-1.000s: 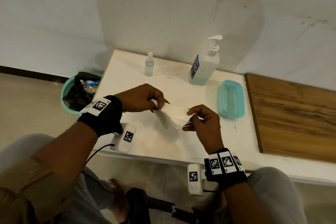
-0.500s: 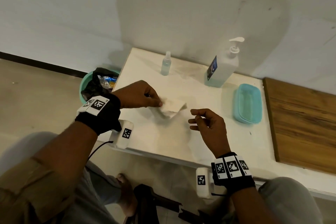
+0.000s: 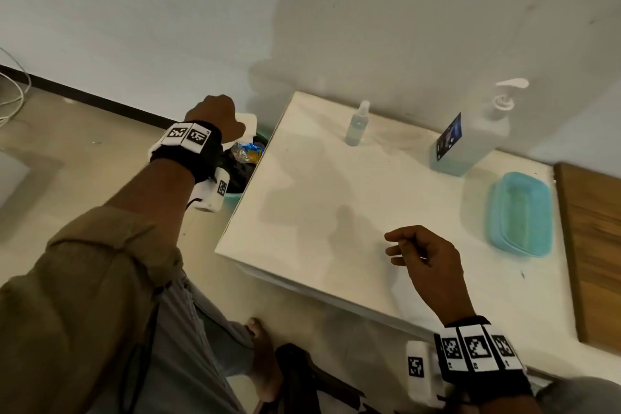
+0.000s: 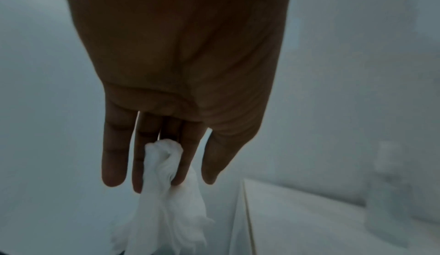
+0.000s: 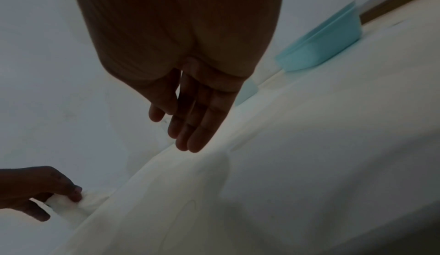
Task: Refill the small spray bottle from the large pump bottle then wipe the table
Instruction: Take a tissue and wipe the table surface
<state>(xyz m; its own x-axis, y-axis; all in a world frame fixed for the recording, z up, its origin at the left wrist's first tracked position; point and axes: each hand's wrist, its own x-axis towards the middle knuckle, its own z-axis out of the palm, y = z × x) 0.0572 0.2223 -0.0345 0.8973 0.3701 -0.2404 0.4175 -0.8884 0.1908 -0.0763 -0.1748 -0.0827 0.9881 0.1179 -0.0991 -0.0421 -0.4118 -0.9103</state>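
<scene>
- While our left hand (image 3: 215,112) hangs off the table's left edge above the bin (image 3: 247,158), its fingers (image 4: 140,157) point down, close together, and pinch a crumpled white tissue (image 4: 164,198) between them.
- We see the tissue trailing below the fingertips in the left wrist view; in the right wrist view the thumb presses it against the fingers.
- Our right hand (image 3: 425,255) is over the front part of the table (image 3: 336,198), holding nothing; its fingers are loosely curled in the head view and lie side by side, relaxed, in the right wrist view.
- We cannot tell whether the right hand touches the tabletop.
- Our spray bottle (image 3: 358,124) stands upright at the back of the table near the wall, capped.
- Our pump bottle (image 3: 470,138) stands upright to its right, well apart from it, with a dark label on its left face.
- We see a teal tray (image 3: 519,213) lying just in front of the pump bottle, beside a wooden board (image 3: 591,252) at the table's right.
</scene>
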